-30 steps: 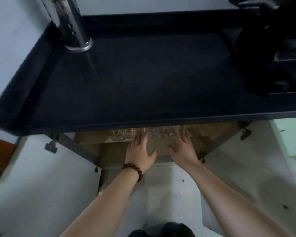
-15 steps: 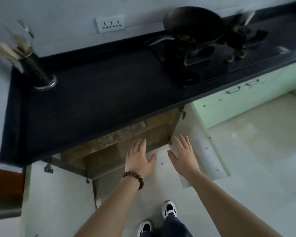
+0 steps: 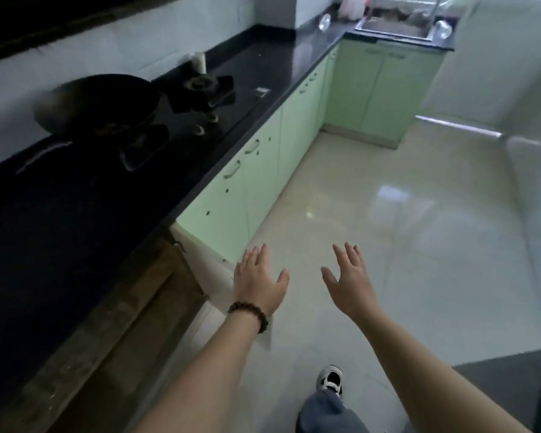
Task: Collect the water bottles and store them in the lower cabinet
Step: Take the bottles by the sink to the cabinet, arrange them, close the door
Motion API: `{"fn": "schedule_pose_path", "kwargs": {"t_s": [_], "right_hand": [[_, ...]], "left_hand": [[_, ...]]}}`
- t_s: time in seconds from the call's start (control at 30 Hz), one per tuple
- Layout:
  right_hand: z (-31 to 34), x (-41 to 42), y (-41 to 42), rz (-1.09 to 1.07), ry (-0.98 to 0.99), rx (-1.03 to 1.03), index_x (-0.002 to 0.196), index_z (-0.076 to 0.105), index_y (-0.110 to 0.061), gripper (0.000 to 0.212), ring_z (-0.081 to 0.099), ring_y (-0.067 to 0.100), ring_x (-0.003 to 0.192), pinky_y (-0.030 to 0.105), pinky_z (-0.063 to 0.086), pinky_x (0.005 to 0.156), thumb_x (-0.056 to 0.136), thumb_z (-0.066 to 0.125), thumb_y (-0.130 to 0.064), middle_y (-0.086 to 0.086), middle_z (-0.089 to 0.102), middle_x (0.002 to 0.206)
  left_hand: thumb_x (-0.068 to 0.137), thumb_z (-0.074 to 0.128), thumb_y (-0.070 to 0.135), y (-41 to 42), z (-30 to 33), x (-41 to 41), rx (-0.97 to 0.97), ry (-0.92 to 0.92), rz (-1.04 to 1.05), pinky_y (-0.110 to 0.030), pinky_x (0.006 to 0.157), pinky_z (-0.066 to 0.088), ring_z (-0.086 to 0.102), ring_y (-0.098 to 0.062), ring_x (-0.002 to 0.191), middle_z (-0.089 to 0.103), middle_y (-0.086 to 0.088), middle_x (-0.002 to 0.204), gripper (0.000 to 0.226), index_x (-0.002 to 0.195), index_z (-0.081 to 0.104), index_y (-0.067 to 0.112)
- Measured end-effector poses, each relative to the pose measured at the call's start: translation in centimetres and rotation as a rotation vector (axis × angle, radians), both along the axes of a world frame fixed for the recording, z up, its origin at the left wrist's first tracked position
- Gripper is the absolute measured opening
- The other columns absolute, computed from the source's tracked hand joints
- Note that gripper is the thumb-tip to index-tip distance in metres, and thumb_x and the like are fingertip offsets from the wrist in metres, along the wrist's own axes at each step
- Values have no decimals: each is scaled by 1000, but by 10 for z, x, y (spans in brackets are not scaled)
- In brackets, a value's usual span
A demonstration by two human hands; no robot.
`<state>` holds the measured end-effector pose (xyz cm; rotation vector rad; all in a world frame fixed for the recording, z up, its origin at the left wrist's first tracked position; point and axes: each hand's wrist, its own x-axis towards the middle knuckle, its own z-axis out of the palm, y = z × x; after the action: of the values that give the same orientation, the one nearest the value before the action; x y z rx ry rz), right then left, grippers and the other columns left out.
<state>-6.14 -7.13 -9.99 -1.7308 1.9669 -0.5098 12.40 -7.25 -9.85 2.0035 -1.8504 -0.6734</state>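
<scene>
My left hand (image 3: pixel 258 281), with a bead bracelet on its wrist, hovers open with straight fingers in front of the open lower cabinet (image 3: pixel 132 314). My right hand (image 3: pixel 347 281) hovers open beside it over the tiled floor. Neither hand holds anything. The cabinet's wooden inside shows under the black countertop (image 3: pixel 60 232), and its white door (image 3: pixel 206 267) stands swung out behind my left hand. No water bottles are visible in the cabinet from this angle. Two clear rounded things, perhaps bottles, stand far off by the sink (image 3: pixel 397 25); they are too blurred to tell.
A dark wok (image 3: pixel 97 101) sits on the gas stove (image 3: pixel 181 107). Green cabinet doors (image 3: pixel 263 164) run along the counter to the far corner. The glossy tiled floor (image 3: pixel 403 232) stretches to the right. My shoe (image 3: pixel 330 378) and knee are at the bottom.
My hands have drawn back out of the cabinet, where clear bottles stood. The view has swung up and to the right, from the cabinet to the kitchen floor and far sink.
</scene>
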Motion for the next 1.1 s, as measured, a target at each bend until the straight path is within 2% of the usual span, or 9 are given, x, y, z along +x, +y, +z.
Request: {"fn": "schedule_pose_path", "kwargs": {"t_s": [0.23,0.6,0.9,1.1], "right_hand": [[2,-113,-54,-195,-39,-16,149,25,-15,61,3,22,148,33,7,118,96,49,-34,10,12,160],[30,-286,-220,-211,-24,-67,149,27,-13,61,4,23,148,34,8,119,96,49,-33,12,12,159],[30,-352,-371,-164,-32,-64,148,28,-15,60,5,23,148,35,9,120,95,50,-34,11,12,160],[11,-380,-508,-159,-49,-62,149,28,-16,61,3,21,148,35,10,119,95,50,-34,9,9,160]], "left_hand": [[92,48,46,-88,5,-112,-30,-28,-160,-39,118,14,13,-22,147,22,-8,158,74,151,21,11],[92,47,48,-270,42,-294,-117,7,-186,-39,119,12,10,-21,148,21,-6,159,74,152,19,15],[93,46,49,-413,46,-358,-113,-13,-138,-39,119,13,9,-21,148,19,-5,160,74,152,17,16],[93,45,50,-545,34,-391,-110,-1,-146,-38,119,11,9,-21,148,17,-6,160,74,153,15,16]]}}
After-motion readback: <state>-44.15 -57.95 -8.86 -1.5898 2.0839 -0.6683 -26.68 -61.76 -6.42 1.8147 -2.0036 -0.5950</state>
